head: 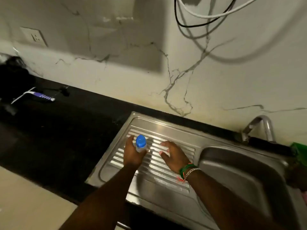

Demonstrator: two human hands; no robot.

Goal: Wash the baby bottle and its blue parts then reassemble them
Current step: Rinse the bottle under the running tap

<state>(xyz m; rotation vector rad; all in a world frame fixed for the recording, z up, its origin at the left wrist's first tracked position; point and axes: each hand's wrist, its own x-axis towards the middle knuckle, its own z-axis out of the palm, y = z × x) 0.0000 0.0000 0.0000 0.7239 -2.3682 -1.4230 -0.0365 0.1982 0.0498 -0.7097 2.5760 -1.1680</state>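
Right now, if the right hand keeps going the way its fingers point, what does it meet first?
Probably the baby bottle held in the left hand: the right hand has fingers spread pointing left over the ribbed drainboard. Depth unclear.

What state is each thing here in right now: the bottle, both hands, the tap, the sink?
Baby bottle: upright, blue cap on, over the ribbed draining board.
Left hand: grips the bottle.
Right hand: open, fingers spread, holding nothing, above the draining board.
Tap: no water seen running.
Sink basin: nothing visible inside.
Toothbrush: lying flat on the dark counter.
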